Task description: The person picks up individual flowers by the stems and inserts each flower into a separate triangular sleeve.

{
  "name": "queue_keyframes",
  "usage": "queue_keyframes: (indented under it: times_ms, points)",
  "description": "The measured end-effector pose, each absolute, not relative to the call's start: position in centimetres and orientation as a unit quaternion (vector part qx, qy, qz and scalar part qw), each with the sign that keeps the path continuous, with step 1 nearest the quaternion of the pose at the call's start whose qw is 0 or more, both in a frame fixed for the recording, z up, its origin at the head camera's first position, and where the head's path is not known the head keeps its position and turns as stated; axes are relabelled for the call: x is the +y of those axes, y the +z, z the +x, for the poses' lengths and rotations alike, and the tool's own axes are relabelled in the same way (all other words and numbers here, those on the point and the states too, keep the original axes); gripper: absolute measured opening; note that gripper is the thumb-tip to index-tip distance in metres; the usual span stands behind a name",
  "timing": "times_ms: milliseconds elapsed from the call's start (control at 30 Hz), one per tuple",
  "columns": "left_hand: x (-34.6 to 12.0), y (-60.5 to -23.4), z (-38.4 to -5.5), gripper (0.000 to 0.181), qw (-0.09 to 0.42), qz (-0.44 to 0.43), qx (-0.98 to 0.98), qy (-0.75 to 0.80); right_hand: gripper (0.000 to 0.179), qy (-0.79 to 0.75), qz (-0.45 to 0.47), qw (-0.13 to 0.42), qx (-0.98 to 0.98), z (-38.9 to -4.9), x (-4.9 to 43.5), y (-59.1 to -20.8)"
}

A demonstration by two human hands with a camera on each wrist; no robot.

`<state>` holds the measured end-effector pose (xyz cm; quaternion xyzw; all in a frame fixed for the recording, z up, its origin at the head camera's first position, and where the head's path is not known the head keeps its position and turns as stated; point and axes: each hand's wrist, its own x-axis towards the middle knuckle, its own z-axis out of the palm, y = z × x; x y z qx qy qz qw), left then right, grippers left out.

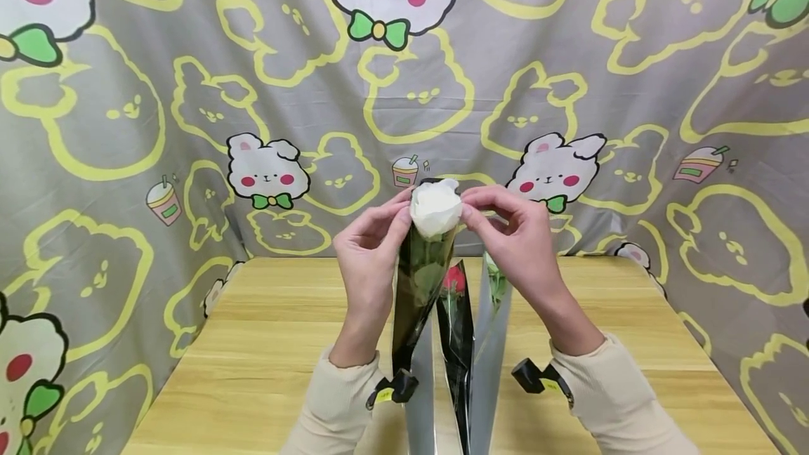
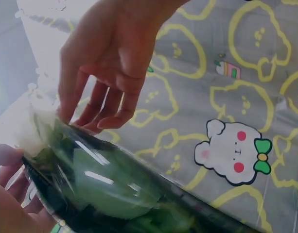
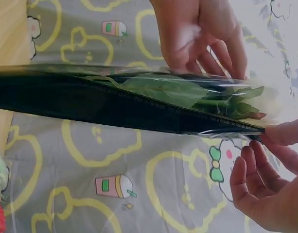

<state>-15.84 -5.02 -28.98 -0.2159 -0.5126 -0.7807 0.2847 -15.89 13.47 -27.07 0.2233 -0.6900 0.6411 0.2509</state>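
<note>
A white rose (image 1: pixel 436 208) in a clear-and-black wrapping sleeve (image 1: pixel 420 300) is held up above the table, bloom on top. My left hand (image 1: pixel 369 251) pinches the left edge of the sleeve's mouth between thumb and fingers, close to the petals. On the other side my right hand (image 1: pixel 521 237) pinches the opposite edge. Green leaves (image 3: pixel 163 92) show through the clear film in the right wrist view. Behind and below lie a red rose (image 1: pixel 454 278) in a black sleeve (image 1: pixel 456 343) and another wrapped flower (image 1: pixel 496 279) with green leaves, partly hidden by my right hand.
The wooden table (image 1: pixel 265 357) runs under both forearms. A grey patterned cloth (image 1: pixel 417 111) hangs behind it and at both sides. Each wrist carries a small black camera, one at the left sleeve cuff (image 1: pixel 344 385) and one at the right.
</note>
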Motion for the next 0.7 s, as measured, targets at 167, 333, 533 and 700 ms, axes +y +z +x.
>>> queue_keyframes:
  times_ms: [167,333,533,700]
  points:
    - [-5.8,-28.7,-15.8,0.007,0.275,-0.186,-0.508,-0.795,0.008,0.652,0.220,0.266,-0.675,-16.1,14.4,-26.9]
    - [-6.0,-28.2,-16.0,0.014,0.249,-0.190,-0.505,-0.804,0.009,0.653,0.234,0.257,-0.673,-16.0,14.3,-26.2]
    - [-6.4,-27.2,-16.0,0.020,0.226,-0.185,-0.496,-0.817,0.006,0.644,0.240,0.261,-0.678,-16.0,14.5,-24.7]
    - [-6.6,-26.6,-16.2,0.015,0.199,-0.185,-0.497,-0.824,0.010,0.630,0.237,0.239,-0.700,-15.8,14.8,-24.1]
